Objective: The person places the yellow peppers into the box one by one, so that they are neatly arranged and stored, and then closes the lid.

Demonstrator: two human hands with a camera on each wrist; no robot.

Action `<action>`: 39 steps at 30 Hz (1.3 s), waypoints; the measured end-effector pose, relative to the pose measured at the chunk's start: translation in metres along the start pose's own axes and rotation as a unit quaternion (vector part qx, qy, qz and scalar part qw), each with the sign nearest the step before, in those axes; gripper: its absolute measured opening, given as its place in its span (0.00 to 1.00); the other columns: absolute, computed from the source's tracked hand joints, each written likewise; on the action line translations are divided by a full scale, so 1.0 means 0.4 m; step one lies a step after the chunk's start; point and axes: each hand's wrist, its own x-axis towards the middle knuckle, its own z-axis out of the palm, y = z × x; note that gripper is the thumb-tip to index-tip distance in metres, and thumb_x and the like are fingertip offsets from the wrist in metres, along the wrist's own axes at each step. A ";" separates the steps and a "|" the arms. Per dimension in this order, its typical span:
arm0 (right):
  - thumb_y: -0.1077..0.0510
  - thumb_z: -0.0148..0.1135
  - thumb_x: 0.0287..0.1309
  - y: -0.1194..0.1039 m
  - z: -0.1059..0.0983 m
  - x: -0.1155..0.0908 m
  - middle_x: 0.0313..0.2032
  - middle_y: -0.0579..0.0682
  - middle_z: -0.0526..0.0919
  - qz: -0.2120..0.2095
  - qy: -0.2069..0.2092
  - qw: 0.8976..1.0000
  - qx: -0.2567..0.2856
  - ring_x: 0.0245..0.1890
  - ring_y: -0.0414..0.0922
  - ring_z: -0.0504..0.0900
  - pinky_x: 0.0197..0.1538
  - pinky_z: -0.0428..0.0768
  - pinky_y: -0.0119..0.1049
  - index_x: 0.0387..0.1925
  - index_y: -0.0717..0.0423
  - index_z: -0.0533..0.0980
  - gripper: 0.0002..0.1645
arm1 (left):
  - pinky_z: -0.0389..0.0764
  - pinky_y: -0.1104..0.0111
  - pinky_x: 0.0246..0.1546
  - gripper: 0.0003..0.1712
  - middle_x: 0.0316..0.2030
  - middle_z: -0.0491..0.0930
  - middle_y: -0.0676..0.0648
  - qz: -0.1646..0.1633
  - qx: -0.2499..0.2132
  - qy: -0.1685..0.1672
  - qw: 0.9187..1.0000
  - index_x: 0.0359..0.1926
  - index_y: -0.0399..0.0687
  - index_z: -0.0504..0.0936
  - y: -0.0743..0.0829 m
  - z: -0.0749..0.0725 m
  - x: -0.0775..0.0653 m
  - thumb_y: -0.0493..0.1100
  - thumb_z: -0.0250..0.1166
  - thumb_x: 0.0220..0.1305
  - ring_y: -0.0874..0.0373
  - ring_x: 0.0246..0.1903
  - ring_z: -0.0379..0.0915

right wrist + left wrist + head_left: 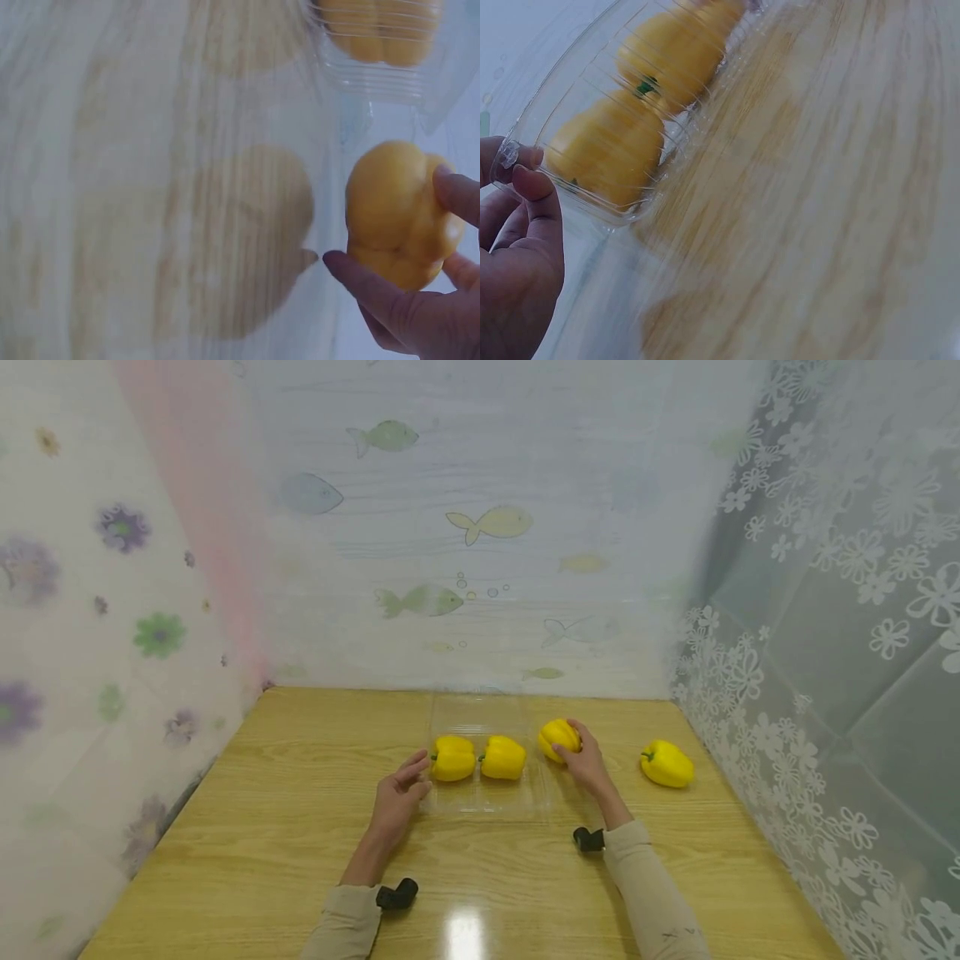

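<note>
A clear plastic clamshell container (513, 800) lies on the table with its lid folded back. Two yellow bell peppers sit side by side in it, a left pepper (453, 758) and a right pepper (503, 757), stems toward the left. My left hand (397, 802) pinches the container's left rim between thumb and fingers, as the left wrist view shows close up. Just right of the container, my right hand (587, 764) grips a third yellow bell pepper (394, 210), its fingers and thumb spread around the sides.
Another yellow bell pepper (667, 764) lies on the wooden table (300, 827) at the right. The container's lid (480, 710) reaches back toward the fish-patterned curtain (480, 635). Flowered curtains stand along both sides.
</note>
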 end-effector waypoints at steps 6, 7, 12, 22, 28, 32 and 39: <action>0.59 0.60 0.72 -0.011 -0.007 -0.005 0.71 0.66 0.63 -0.015 0.008 1.000 0.014 0.61 0.62 0.71 0.54 0.78 0.49 0.78 0.58 0.55 0.40 | 0.75 0.79 0.45 0.22 0.73 0.68 0.45 0.003 0.002 -0.004 1.000 0.64 0.32 0.78 -0.003 0.000 0.000 0.28 0.60 0.69 0.49 0.57 0.67; 0.58 0.61 0.71 -0.012 -0.008 -0.005 0.71 0.66 0.63 -0.019 0.010 1.000 0.015 0.61 0.62 0.71 0.54 0.78 0.48 0.78 0.57 0.56 0.40 | 0.75 0.79 0.46 0.22 0.73 0.68 0.45 0.004 0.002 -0.004 1.000 0.64 0.32 0.78 -0.004 0.000 0.000 0.28 0.60 0.69 0.49 0.57 0.67; 0.59 0.62 0.70 -0.018 -0.015 -0.008 0.69 0.67 0.65 -0.030 0.022 0.999 0.029 0.60 0.63 0.70 0.50 0.79 0.45 0.78 0.57 0.57 0.40 | 0.75 0.80 0.46 0.23 0.73 0.68 0.44 0.005 0.002 -0.005 1.000 0.64 0.32 0.77 -0.004 0.002 0.000 0.28 0.60 0.69 0.50 0.57 0.67; 0.64 0.65 0.67 -0.099 -0.042 -0.061 0.74 0.66 0.62 -0.073 0.022 0.994 0.072 0.66 0.64 0.66 0.59 0.75 0.52 0.75 0.65 0.60 0.40 | 0.75 0.80 0.45 0.23 0.73 0.68 0.45 -0.001 0.003 0.003 1.000 0.64 0.32 0.77 0.004 0.006 -0.002 0.28 0.60 0.69 0.51 0.56 0.67; 0.67 0.65 0.65 -0.113 -0.038 -0.073 0.74 0.65 0.61 -0.129 0.019 0.985 0.112 0.71 0.63 0.62 0.71 0.64 0.54 0.75 0.66 0.61 0.40 | 0.75 0.80 0.44 0.23 0.73 0.68 0.46 -0.008 -0.001 0.002 1.000 0.64 0.32 0.77 0.001 0.003 -0.003 0.28 0.60 0.69 0.51 0.55 0.66; 0.69 0.65 0.64 -0.100 -0.027 -0.055 0.73 0.64 0.63 -0.155 0.023 0.980 0.120 0.67 0.59 0.67 0.69 0.67 0.40 0.75 0.62 0.62 0.40 | 0.75 0.80 0.46 0.23 0.73 0.68 0.47 -0.007 0.001 0.002 1.000 0.64 0.33 0.78 0.001 0.001 -0.003 0.28 0.60 0.70 0.52 0.56 0.66; 0.67 0.66 0.64 -0.099 -0.014 -0.053 0.69 0.61 0.67 -0.185 0.024 0.974 0.125 0.57 0.42 0.72 0.56 0.75 0.22 0.75 0.55 0.64 0.40 | 0.74 0.80 0.47 0.22 0.73 0.68 0.46 -0.004 -0.003 0.003 1.000 0.63 0.33 0.78 -0.001 0.001 -0.001 0.28 0.60 0.69 0.54 0.55 0.67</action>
